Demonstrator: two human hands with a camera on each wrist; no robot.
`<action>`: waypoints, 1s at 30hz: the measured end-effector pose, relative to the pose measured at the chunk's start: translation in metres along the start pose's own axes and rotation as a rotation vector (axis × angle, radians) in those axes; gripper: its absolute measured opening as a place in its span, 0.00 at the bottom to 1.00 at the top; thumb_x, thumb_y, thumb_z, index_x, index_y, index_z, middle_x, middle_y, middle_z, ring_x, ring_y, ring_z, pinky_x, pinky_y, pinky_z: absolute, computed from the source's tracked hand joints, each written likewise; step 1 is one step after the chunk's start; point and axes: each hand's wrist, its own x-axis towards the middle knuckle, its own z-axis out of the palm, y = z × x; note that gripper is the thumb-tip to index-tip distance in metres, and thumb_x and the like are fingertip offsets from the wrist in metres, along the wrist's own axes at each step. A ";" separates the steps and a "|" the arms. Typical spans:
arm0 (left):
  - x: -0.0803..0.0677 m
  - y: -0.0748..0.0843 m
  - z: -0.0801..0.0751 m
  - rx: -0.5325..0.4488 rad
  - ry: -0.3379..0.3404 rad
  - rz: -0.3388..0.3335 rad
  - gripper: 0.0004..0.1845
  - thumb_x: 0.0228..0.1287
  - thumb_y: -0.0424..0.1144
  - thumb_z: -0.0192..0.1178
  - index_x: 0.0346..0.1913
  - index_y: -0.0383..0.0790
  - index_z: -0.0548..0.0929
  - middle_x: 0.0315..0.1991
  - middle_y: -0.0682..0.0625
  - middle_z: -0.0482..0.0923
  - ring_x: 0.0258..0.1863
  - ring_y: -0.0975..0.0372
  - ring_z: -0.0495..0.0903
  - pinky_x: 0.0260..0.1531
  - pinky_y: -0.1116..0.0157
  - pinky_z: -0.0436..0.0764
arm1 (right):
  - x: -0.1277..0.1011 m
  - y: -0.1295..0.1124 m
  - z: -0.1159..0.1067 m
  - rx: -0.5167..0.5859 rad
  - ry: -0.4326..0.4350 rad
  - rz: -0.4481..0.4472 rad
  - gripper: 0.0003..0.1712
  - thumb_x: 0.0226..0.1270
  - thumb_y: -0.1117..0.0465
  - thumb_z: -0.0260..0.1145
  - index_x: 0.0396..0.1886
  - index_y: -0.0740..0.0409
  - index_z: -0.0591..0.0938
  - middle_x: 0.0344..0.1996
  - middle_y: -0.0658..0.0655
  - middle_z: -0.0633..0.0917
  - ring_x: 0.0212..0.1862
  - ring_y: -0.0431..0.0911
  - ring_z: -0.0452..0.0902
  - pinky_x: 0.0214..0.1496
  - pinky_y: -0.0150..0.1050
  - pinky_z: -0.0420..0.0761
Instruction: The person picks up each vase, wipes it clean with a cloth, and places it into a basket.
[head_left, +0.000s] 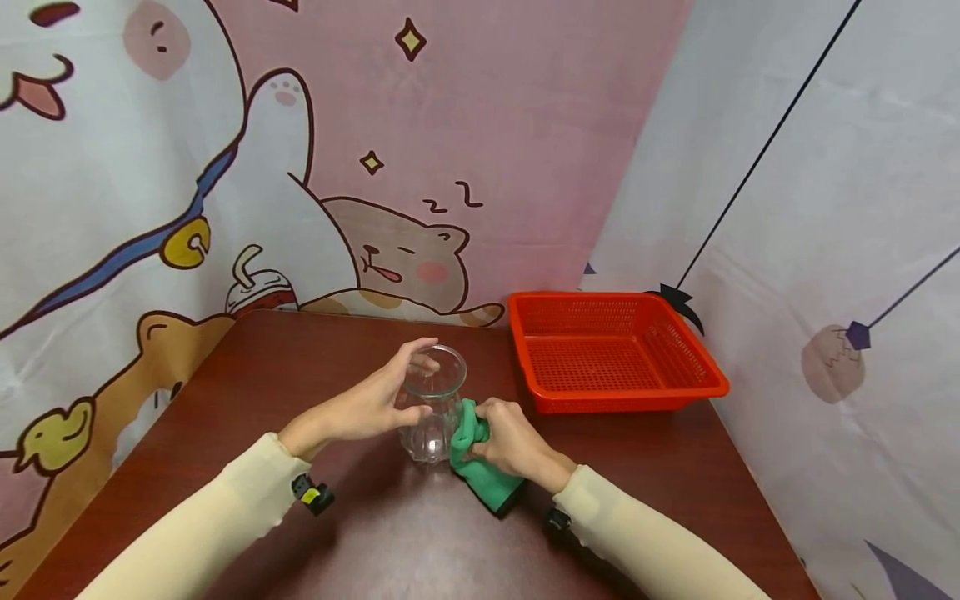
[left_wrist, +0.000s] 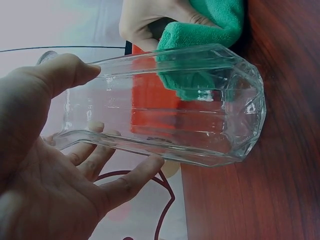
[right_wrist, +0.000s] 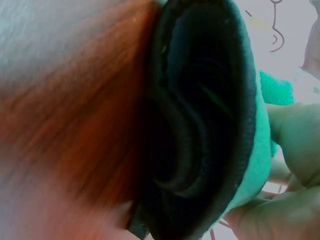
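A clear ribbed glass vase (head_left: pixel 431 429) with a flared rim stands upright over the table. My left hand (head_left: pixel 367 408) holds it from the left, thumb on the near side and fingers round the far side. In the left wrist view the glass vase (left_wrist: pixel 200 117) shows its faceted base, with the thumb and fingertips against its wall. My right hand (head_left: pixel 517 442) grips a folded green cloth (head_left: pixel 487 482) against the vase's right side. Seen from the right wrist, the cloth (right_wrist: pixel 257 167) hangs in folds with a dark edge, hiding the vase.
A red plastic basket (head_left: pixel 622 401) with perforated walls sits at the back right of the brown wooden table (head_left: pixel 315 358). Cartoon-printed fabric (head_left: pixel 540 150) hangs behind the table and along both its sides.
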 end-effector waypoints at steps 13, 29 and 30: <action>0.000 -0.001 -0.001 -0.006 0.010 -0.006 0.52 0.66 0.32 0.70 0.81 0.57 0.47 0.67 0.50 0.69 0.68 0.58 0.70 0.57 0.53 0.77 | 0.002 0.000 0.000 0.068 0.007 0.044 0.20 0.48 0.54 0.87 0.41 0.46 0.88 0.35 0.43 0.85 0.36 0.37 0.79 0.38 0.32 0.80; 0.000 0.000 0.001 -0.027 0.007 0.020 0.52 0.66 0.32 0.70 0.81 0.57 0.47 0.66 0.49 0.69 0.68 0.50 0.71 0.53 0.52 0.80 | -0.004 0.003 0.001 0.160 0.053 0.100 0.36 0.47 0.56 0.88 0.60 0.51 0.87 0.49 0.45 0.89 0.48 0.37 0.82 0.50 0.36 0.82; 0.000 0.000 0.001 -0.028 0.008 0.021 0.52 0.66 0.32 0.70 0.81 0.57 0.47 0.66 0.49 0.69 0.68 0.52 0.71 0.54 0.53 0.79 | -0.004 0.003 0.001 0.164 0.057 0.096 0.36 0.47 0.56 0.88 0.60 0.52 0.87 0.50 0.45 0.88 0.49 0.37 0.82 0.51 0.36 0.82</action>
